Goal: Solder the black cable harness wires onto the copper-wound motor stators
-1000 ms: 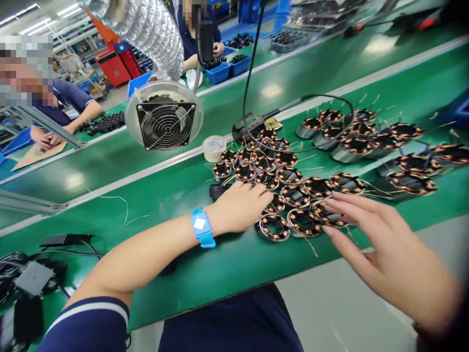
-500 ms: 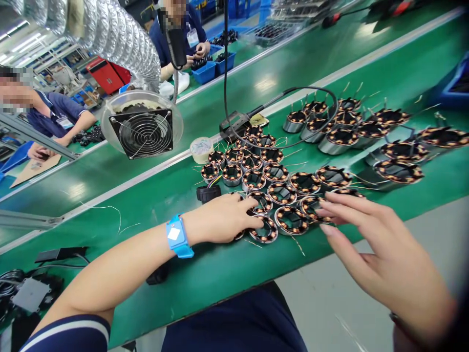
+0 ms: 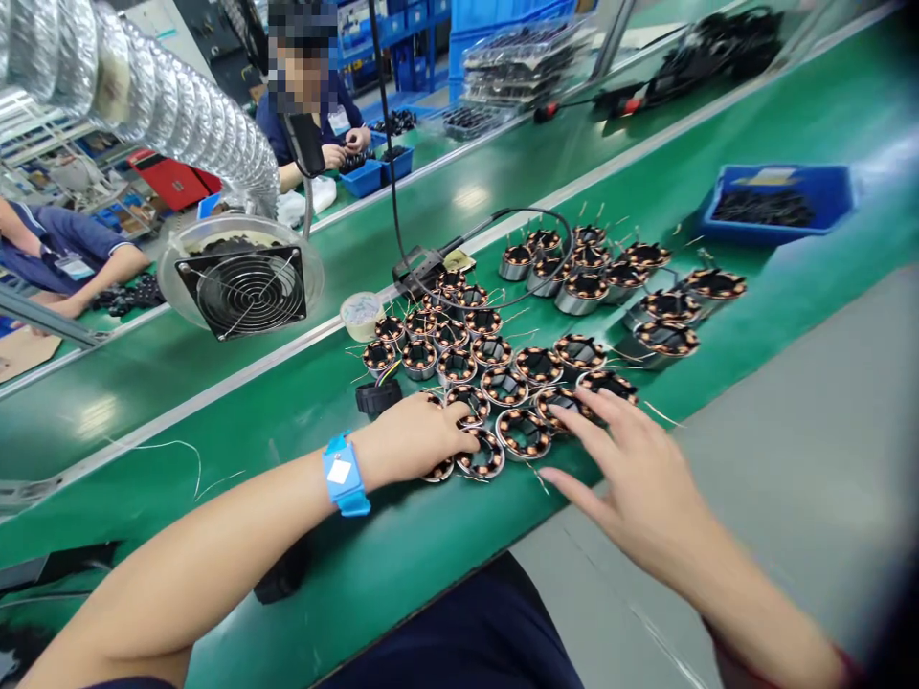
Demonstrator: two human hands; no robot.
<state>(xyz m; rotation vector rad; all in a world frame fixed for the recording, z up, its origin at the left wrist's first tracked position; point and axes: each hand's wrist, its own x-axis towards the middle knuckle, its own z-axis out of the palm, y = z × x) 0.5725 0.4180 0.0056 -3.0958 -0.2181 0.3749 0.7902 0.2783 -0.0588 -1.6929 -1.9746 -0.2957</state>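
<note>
Several round motor stators wound with copper wire [image 3: 503,383] lie in rows on the green belt [image 3: 445,536]. My left hand [image 3: 413,438], with a blue wrist strap [image 3: 343,474], rests on the nearest stators at the group's left front, fingers curled over one [image 3: 482,457]. My right hand [image 3: 638,469] is spread flat with fingers apart, fingertips touching the stators at the front right [image 3: 567,407]. Neither hand lifts anything.
A clear-housed fan [image 3: 242,285] on a foil duct [image 3: 179,96] hangs at left. A soldering iron stand [image 3: 420,263] and cable, a tape roll [image 3: 361,314], a blue bin [image 3: 779,199] at right, and a second stator group [image 3: 610,277]. Other workers sit behind.
The view has tilted up and pulled back. My left hand slid toward me onto the front stators; my right hand moved left and flattened over the front right ones.
</note>
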